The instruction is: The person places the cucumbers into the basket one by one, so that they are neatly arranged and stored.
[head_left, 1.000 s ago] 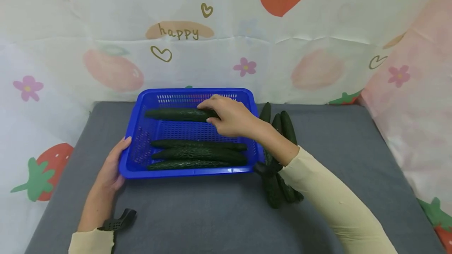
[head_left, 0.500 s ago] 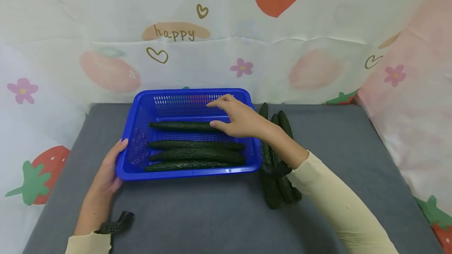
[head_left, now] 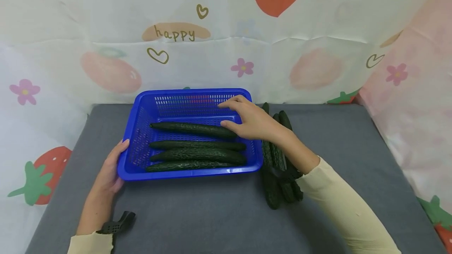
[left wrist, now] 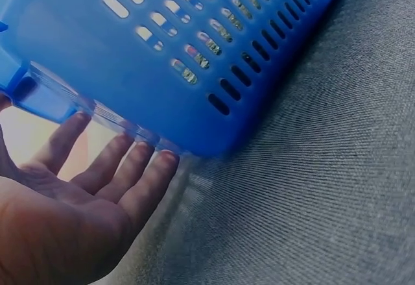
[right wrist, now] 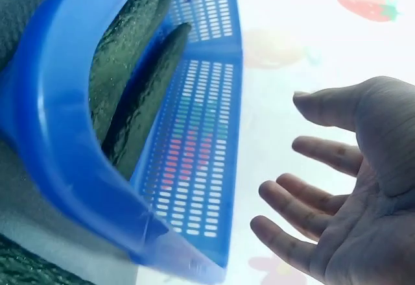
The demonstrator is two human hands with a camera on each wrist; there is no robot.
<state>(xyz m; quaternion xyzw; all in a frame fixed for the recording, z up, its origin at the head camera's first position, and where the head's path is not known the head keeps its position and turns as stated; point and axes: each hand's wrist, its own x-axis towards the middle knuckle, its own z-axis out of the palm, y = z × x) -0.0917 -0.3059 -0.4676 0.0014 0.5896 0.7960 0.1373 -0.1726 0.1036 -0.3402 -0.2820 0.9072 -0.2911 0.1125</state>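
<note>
A blue plastic basket [head_left: 190, 173] with slotted walls sits on the cloth, several dark green cucumbers inside. Three cucumbers [head_left: 197, 154] lie side by side along its front; another cucumber [head_left: 190, 128] lies apart, farther back and slightly slanted. My left hand [head_left: 110, 171] holds the basket's left end: the thumb is at the rim, and in the left wrist view the fingertips [left wrist: 167, 157] touch the outer end wall. Above the basket's right side hovers my right hand [head_left: 252, 120], thumb and fingers spread, holding nothing. It covers part of the right rim.
To the right of the basket, several more cucumbers [head_left: 272, 191] lie lengthwise on the grey cloth [head_left: 197, 214], partly under my right forearm. A printed curtain [head_left: 212, 62] hangs behind the table. Each wrist wears a black strap [head_left: 116, 224].
My right hand has let go of the back cucumber, which now lies lower in the basket, nearer the others. The hand has opened and drawn back rightward. My left hand stays at the basket.
</note>
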